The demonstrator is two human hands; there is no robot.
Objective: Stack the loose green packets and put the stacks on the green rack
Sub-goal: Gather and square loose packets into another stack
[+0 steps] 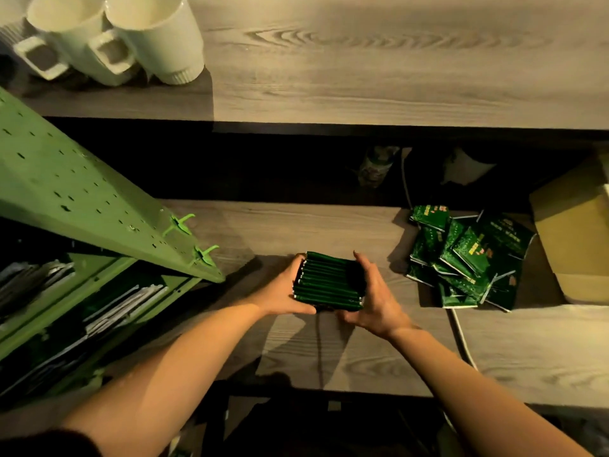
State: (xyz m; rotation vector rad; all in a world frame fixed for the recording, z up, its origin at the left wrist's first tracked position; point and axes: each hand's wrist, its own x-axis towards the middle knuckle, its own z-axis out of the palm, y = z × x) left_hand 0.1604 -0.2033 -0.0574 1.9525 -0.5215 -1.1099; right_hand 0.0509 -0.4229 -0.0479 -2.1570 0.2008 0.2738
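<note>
**Both hands clasp a stack of green packets over the wooden shelf**

A stack of green packets (329,280) sits at the centre of the frame, held on edge so that the thin sides of the packets face the camera in tidy rows. The left hand (285,291) grips the stack's left end, thumb along the near edge and fingers curled round the far corner. The right hand (372,296) presses against the right end, its fingers wrapped over the top corner and the palm cupping the side. Whether the stack rests on the shelf or is lifted just above it cannot be told.

To the right of the stack, well apart from the hands, lies a loose pile of green packets (464,255), flat and overlapping at odd angles on the wooden shelf (263,225). At the right edge of the frame, just beside the pile, stands an open cardboard box (580,232). A white cable (461,338) runs across the shelf below the pile.

On the left side of the frame is the green rack (66,189), with a slanted perforated panel and compartments below that hold flat packets standing in rows. In the upper left corner two white mugs (108,37) stand on a higher wooden surface.
</note>
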